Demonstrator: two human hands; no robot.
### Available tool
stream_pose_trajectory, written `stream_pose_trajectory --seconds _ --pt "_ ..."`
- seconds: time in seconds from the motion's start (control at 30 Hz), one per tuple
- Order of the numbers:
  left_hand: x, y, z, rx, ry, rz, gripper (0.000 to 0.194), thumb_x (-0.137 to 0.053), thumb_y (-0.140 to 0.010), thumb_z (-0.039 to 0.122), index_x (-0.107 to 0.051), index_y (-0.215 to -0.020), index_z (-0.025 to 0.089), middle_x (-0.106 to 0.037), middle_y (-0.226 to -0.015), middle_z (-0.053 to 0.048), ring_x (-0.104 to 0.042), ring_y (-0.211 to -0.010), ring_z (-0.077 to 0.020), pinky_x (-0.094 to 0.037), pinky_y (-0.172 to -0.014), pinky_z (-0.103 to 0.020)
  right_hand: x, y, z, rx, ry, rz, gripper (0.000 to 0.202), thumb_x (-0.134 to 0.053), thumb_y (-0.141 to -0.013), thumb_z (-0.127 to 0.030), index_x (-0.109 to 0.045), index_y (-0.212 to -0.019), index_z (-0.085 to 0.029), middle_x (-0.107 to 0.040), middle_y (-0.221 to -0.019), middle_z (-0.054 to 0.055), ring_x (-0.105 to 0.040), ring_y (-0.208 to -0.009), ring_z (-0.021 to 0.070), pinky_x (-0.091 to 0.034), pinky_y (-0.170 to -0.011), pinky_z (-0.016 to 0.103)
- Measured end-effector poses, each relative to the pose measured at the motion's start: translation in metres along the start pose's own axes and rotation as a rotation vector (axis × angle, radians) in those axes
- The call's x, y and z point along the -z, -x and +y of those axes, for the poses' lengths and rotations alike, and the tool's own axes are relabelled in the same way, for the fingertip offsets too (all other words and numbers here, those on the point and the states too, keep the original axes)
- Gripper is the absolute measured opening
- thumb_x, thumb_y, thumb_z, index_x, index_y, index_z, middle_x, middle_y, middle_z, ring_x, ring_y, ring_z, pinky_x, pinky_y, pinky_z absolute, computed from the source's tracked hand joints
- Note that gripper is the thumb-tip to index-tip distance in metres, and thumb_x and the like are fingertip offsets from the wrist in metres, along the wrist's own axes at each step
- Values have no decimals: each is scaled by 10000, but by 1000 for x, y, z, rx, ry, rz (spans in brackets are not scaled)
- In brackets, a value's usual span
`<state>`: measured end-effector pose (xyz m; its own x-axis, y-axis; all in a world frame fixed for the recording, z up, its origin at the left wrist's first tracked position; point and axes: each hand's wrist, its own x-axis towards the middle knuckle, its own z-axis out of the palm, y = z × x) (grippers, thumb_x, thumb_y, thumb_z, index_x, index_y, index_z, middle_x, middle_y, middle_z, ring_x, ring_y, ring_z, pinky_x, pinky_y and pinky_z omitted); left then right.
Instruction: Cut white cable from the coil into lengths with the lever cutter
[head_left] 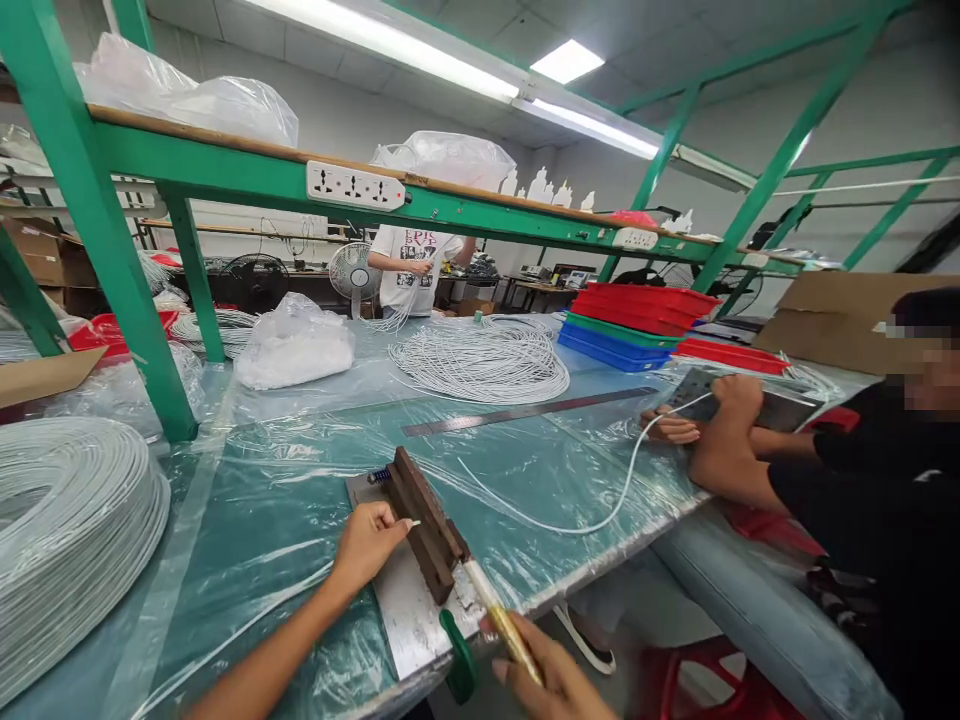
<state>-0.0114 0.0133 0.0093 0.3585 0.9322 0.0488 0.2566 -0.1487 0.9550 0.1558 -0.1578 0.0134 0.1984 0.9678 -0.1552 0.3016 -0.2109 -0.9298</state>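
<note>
My left hand [369, 545] is closed in a pinch, and a short white cable end [415, 523] sticks out past its fingertips. The tip points at the brown metal jaws [427, 530] of a bench cutter, whose flat metal base plate [409, 625] lies at the table edge. A white cable [247, 628] runs from the lower left towards my left wrist. My right hand [551, 670], a little blurred, has its fingers curled round the lever handle [512, 640], partly wrapped in gold. A green clamp grip [459, 655] hangs at the edge beside it.
A thick cable coil [82, 530] lies at left, a looser one [480, 360] at the back. A steel ruler [525, 411] crosses the table. Red and blue trays [622, 335] stand farther right. At right a co-worker's hands [739, 400] handle a cable. Green shelf posts [112, 230] rise at left.
</note>
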Motion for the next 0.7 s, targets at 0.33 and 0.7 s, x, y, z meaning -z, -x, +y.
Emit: stream_pose_trajectory --seconds 0.33,0.7 --pt "29 38 25 -52 128 -128 447 -550 -718 573 -519 -620 138 -355 -577 34 -297 -573 -105 -214 -547 -228 62 -50 -171 -81 -636 -424 454 -494 -809 -517 -587 -1011 -121 -596 -802 70 -524 -548 71 -437 -517 170" --pt "10 73 21 -33 57 -197 624 -343 -762 715 -534 -579 150 -296 -539 31 -302 -533 -114 -189 -531 -258 8 -241 -243 169 -325 -401 799 -199 -810 -711 -180 -1399 -171 -631 -1039 145 -622 -911 197 -445 -707 280"
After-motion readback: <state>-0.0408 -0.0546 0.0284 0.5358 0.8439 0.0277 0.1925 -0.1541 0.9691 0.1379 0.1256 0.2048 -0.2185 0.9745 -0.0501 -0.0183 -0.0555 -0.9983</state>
